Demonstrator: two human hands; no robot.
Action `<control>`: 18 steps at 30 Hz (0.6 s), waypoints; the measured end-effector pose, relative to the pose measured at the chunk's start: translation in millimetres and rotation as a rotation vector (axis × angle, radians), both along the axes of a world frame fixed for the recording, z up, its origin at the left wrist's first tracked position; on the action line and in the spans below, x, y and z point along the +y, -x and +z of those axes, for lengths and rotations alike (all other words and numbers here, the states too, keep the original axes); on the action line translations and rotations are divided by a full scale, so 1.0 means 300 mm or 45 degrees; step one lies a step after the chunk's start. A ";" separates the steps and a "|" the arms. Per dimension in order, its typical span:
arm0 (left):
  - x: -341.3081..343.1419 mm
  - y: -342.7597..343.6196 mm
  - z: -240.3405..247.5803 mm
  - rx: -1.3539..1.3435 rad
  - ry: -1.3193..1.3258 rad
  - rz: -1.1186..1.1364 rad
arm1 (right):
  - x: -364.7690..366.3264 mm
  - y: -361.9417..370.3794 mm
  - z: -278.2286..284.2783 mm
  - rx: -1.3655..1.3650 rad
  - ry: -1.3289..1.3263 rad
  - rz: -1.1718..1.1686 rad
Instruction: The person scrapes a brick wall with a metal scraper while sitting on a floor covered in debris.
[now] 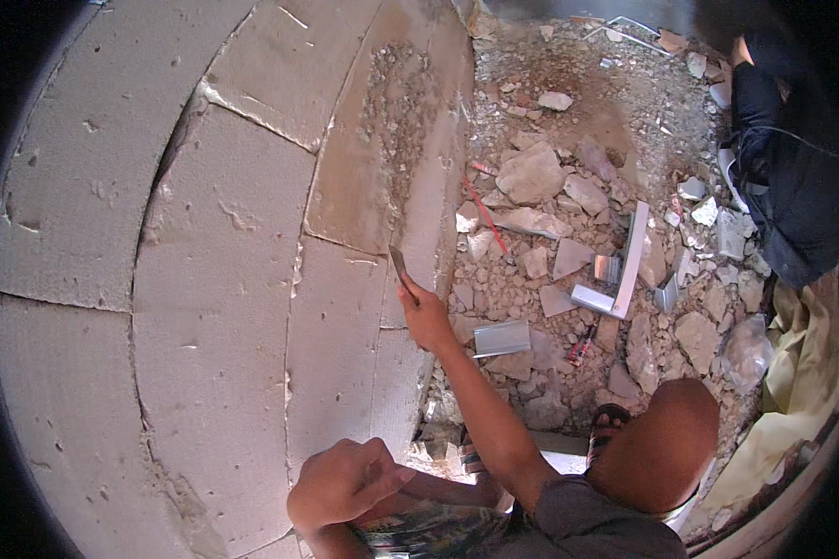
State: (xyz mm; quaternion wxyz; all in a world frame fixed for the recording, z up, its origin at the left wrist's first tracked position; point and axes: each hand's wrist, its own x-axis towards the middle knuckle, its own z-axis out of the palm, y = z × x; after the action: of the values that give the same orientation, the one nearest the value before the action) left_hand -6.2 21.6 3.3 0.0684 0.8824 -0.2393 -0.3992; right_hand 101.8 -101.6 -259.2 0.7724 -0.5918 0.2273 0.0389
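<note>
My right hand [424, 321] reaches forward along the block wall, closed around a narrow flat tool [399, 264]. The tool's thin end points up toward a joint between the blocks; whether it touches is unclear. Ahead of it, a brownish block face [345, 186] carries a rough, crumbly grey patch [401, 112]. Low in the view, my left hand [345, 480] is bent at the wrist with its fingers curled in. Nothing shows in it. The pale grey block wall [219, 252] fills the left side, cut by dark, uneven joints.
Broken stone rubble [531, 177] covers the ground at right, around my sandalled foot [608, 424]. On it lie a white angled piece [632, 265], a silvery metal profile [502, 338] and a red strip [485, 214]. Yellowish cloth [792, 363] and a dark-clothed person [783, 177] are farther right.
</note>
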 end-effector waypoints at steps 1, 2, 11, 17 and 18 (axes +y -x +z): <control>-0.009 -0.005 0.000 0.001 0.006 -0.012 | -0.018 -0.021 -0.012 0.001 0.006 -0.012; -0.015 -0.004 -0.008 0.017 0.005 -0.012 | -0.026 -0.049 -0.053 -0.091 0.061 -0.088; -0.042 -0.004 0.006 0.003 0.072 -0.029 | -0.008 -0.047 -0.091 -0.218 0.317 -0.221; -0.031 0.006 -0.005 -0.046 0.015 -0.064 | -0.024 -0.046 -0.083 -0.207 0.233 -0.239; -0.035 0.003 -0.004 -0.008 0.002 -0.047 | -0.020 -0.038 -0.092 -0.264 0.280 -0.327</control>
State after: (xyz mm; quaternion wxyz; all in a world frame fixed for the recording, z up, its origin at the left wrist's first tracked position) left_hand -7.1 10.9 2.2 0.0612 0.8791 -0.2560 -0.3974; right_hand 113.2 -107.5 -286.7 0.7209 -0.6396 0.2230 -0.1463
